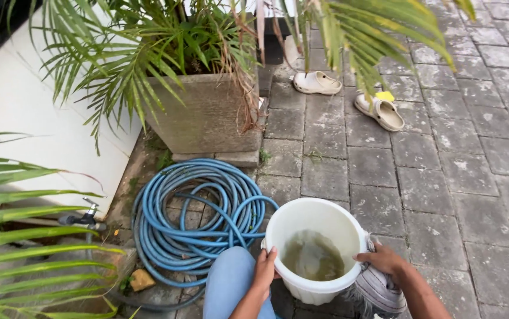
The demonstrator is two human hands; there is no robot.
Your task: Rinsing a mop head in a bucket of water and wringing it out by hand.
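Your left hand [264, 267] grips the near-left rim of a white plastic bucket [315, 248], fingers curled over the edge, thumb side outward. Your right hand [382, 259] holds the opposite rim on the right, fingers wrapped over the lip. Both hands closed on the bucket. The bucket sits tilted toward you, low in front of your knees, with murky greenish-brown water [313, 255] pooled in its bottom. Your left knee, in light blue trousers [229, 283], shows just left of it; a striped grey cloth [379, 291] lies under your right forearm, against the bucket's right side.

Just beyond the bucket to the left, a coiled blue garden hose [192, 218] lies on the ground, one loop touching or nearly touching the bucket's rim. Left of the coil, a metal tap [87, 217] sticks out near the base of the white wall [24, 112]. Palm fronds [24, 236] cross the left edge.

Farther back, a square concrete planter [207, 112] holds a leafy palm. Grey paving stones [443, 177] cover the right side. Farthest off, two cream slip-on clogs [316, 82] rest apart on the pavers, a small yellow scrap beside the right-hand one.
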